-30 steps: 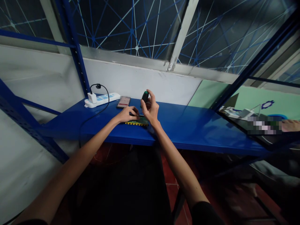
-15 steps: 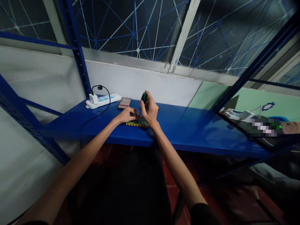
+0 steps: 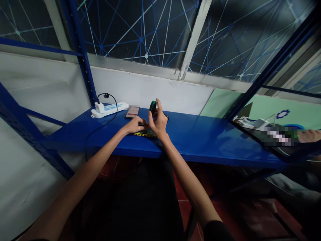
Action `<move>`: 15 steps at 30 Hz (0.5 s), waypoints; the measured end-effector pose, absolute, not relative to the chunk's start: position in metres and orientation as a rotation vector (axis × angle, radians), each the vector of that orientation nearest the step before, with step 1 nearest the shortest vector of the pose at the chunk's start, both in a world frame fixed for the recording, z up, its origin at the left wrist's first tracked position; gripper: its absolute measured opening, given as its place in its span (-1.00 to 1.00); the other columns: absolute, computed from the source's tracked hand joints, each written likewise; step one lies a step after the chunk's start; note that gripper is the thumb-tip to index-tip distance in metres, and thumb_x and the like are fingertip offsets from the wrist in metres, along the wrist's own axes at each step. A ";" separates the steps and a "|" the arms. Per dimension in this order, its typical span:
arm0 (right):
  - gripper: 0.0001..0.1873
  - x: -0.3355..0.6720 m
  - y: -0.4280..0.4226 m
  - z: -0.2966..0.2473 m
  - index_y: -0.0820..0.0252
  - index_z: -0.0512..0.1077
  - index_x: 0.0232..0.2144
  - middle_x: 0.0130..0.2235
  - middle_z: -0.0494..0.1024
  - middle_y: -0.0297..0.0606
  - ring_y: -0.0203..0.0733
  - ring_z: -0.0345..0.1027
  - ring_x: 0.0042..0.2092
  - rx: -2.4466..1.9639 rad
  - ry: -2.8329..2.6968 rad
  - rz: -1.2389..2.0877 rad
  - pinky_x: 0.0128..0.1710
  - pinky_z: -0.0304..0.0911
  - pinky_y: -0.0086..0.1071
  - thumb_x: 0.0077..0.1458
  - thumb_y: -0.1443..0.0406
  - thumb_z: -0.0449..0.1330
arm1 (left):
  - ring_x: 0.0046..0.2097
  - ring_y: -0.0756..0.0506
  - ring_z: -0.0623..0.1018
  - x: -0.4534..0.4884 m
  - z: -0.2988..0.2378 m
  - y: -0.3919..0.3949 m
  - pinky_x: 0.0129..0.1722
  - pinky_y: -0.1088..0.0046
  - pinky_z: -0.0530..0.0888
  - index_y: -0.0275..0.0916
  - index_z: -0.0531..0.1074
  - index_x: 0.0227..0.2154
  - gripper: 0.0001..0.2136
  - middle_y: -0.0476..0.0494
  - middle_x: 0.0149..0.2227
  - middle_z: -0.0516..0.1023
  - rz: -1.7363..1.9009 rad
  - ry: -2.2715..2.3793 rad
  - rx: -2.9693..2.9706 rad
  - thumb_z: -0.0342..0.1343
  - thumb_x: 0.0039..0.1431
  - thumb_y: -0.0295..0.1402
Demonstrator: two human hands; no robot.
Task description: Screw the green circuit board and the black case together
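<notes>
A screwdriver (image 3: 152, 106) with a green and black handle stands nearly upright in my right hand (image 3: 159, 124). My thumb is near the handle and the index finger points up, apart from it; the other fingers are partly hidden. Its tip is hidden behind the hand. Under both hands lies a green circuit board (image 3: 145, 134) with a yellow row along its near edge, close to the front of the blue table. My left hand (image 3: 135, 125) grips the board's left side, fingers bent over it beside a dark strip (image 3: 142, 125).
Behind my left hand lies a phone (image 3: 132, 112) with its screen lit. A white power strip (image 3: 110, 109) with a plugged-in adapter and black cable stands at the back left. On the right, another person's hand (image 3: 309, 136) is beside a dark tray (image 3: 260, 135) holding parts.
My right index finger has lifted off the screwdriver handle and the thumb has dropped lower. The handle leans slightly further left. My left hand stays at the board.
</notes>
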State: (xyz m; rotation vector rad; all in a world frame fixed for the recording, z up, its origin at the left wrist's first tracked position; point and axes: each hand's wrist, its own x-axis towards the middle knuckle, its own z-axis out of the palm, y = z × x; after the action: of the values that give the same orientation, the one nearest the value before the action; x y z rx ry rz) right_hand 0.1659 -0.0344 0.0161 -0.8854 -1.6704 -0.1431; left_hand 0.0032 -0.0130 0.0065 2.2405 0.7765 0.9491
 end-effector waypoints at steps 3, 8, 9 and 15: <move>-0.26 0.165 -0.031 0.015 0.10 -0.08 0.38 -0.31 0.53 -0.23 -0.24 0.34 -0.45 -0.936 -1.643 -0.189 -0.37 0.32 -0.32 0.24 0.10 0.01 | -0.24 -0.21 0.62 0.003 0.005 -0.012 -0.15 0.31 0.50 -0.35 0.63 -0.38 -0.76 -0.24 -0.33 0.67 1.000 0.848 2.188 0.28 -0.04 -0.26; -0.23 0.165 -0.028 0.013 0.20 -0.05 0.38 -0.40 0.53 -0.26 -0.26 0.30 -0.51 -0.996 -1.632 -0.233 -0.40 0.30 -0.32 0.23 0.08 0.06 | -0.23 -0.20 0.63 0.004 0.003 -0.011 -0.12 0.30 0.50 -0.36 0.64 -0.39 -0.77 -0.25 -0.33 0.67 1.024 0.864 2.121 0.30 -0.05 -0.28; -0.22 0.166 -0.029 0.013 0.20 -0.06 0.38 -0.42 0.52 -0.28 -0.25 0.30 -0.51 -0.995 -1.633 -0.232 -0.40 0.30 -0.32 0.23 0.08 0.06 | -0.24 -0.19 0.62 0.003 0.002 -0.011 -0.12 0.30 0.50 -0.36 0.64 -0.40 -0.78 -0.25 -0.34 0.67 1.024 0.859 2.116 0.30 -0.06 -0.29; -0.27 0.166 -0.033 0.014 0.23 -0.17 0.40 -0.36 0.56 -0.26 -0.29 0.33 -0.53 -0.945 -1.675 -0.234 -0.44 0.28 -0.34 0.29 0.16 -0.06 | -0.27 -0.18 0.62 0.003 0.003 -0.010 -0.14 0.32 0.48 -0.33 0.63 -0.46 -0.83 -0.21 -0.37 0.66 1.048 0.821 2.118 0.28 -0.07 -0.31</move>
State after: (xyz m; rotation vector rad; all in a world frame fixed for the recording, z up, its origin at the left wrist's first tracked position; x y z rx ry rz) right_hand 0.1656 -0.0330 0.0136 -0.9449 -1.6754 -0.2341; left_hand 0.0030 -0.0100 0.0030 2.1179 0.8212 1.0479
